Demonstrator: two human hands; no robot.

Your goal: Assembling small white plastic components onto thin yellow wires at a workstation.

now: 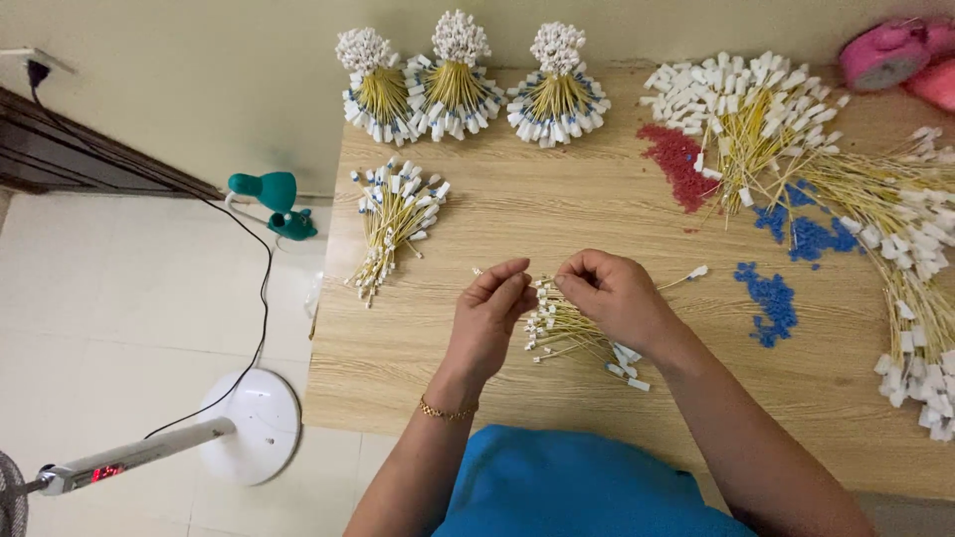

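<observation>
**Clerk:** Item one, the small bundle of yellow wires (565, 330) with white plastic end pieces. Location?

**Checker:** On the wooden table (517, 214), near its front edge. It lies directly under and between both hands, fanned out toward the person.

**Clerk:** Hands?

**Checker:** The left hand (487, 316) has thumb and fingertips pinched together just left of the bundle's top; what it grips is too small to tell. The right hand (617, 294) is curled over the bundle, fingertips closed on the upper wire ends. The two sets of fingertips sit just beside each other. A gold bracelet (445, 411) circles the left wrist.

**Clerk:** Materials?

**Checker:** Thin, stiff, straw-coloured strands; small blocky white connectors, some with blue marks. Table is pale, grained wood.

**Clerk:** Surroundings, working outward.

**Checker:** A single loose wire (684, 277) just right of the right hand. Blue pellets (769, 301) in a scatter further right; red pellets (677, 162) behind. A loose finished bundle (393, 219) to the left rear. Three tied sheaves (460, 78) standing upright along the back edge. A large untidy wire heap (856, 179) fills the right side. Pink round object (885, 55) at the far right corner.

**Clerk:** Off the table?

**Checker:** A teal object (274, 199) by the wall, a white fan base (251, 426) on the tiled floor, a black cable (261, 288) running to it.
</observation>
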